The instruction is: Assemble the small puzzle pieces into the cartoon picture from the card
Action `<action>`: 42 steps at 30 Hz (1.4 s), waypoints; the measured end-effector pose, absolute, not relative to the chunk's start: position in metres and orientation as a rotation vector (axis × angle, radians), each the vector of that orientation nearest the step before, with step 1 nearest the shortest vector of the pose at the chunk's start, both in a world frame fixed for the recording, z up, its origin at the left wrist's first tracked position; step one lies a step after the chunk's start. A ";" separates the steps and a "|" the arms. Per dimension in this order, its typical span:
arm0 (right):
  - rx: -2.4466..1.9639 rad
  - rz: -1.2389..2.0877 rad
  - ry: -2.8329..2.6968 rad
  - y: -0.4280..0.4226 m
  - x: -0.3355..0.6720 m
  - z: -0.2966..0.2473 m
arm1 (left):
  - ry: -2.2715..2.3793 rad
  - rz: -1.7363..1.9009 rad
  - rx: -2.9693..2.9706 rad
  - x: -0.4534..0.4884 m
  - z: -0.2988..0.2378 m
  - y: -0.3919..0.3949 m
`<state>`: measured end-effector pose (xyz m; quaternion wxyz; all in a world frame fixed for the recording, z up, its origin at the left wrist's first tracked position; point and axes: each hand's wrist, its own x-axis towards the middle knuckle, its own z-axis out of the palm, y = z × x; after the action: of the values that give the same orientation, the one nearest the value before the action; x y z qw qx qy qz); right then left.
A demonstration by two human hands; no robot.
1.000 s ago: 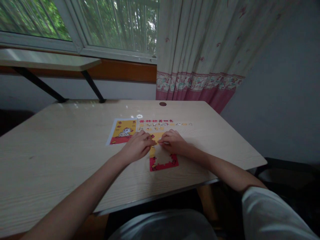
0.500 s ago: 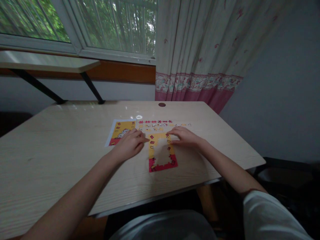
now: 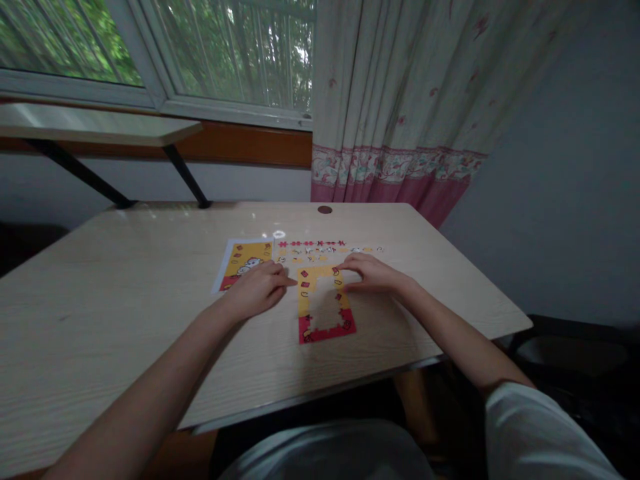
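Note:
On the desk lies a rectangular jigsaw puzzle frame [image 3: 327, 332], yellow above and red along the bottom, with an open middle. My left hand [image 3: 263, 287] is at its upper left edge, index finger stretched out and the other fingers curled, holding nothing. At the upper right corner rests my right hand [image 3: 373, 272], thumb and index finger apart against the puzzle's edge. Partly beneath my left hand and wrist is a reference picture [image 3: 255, 251] with the same yellow and red design. Loose puzzle pieces [image 3: 309, 244] lie in rows beyond the frame, the far row red.
The pale wooden desk [image 3: 150, 280] has a round brown cable-hole cover [image 3: 325, 209] near its back edge. A raised shelf [image 3: 100, 125] on black supports stands at the back left. A curtain [image 3: 395, 160] hangs behind the desk, beside a window [image 3: 235, 53].
Both hands stay nearly in place. My left fingertip has drawn slightly back from the puzzle's left edge, and the view has shifted very slightly.

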<state>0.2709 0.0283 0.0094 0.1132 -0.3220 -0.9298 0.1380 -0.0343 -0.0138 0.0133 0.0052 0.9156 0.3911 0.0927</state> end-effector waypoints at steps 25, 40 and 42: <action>-1.000 0.265 -2.626 0.039 0.286 0.011 | 1.206 0.308 2.839 -0.034 0.011 -0.014; -1.353 -0.016 -2.483 0.060 0.296 -0.002 | 1.195 0.342 2.831 -0.034 0.010 -0.013; -1.316 -0.035 -2.535 0.057 0.284 -0.003 | 1.199 0.349 2.823 -0.035 0.010 -0.013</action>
<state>0.2836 0.0568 -0.0026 0.1421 -0.4560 -0.8785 -0.0121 -0.0348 -0.0130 0.0100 0.0271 0.9142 0.3883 0.1129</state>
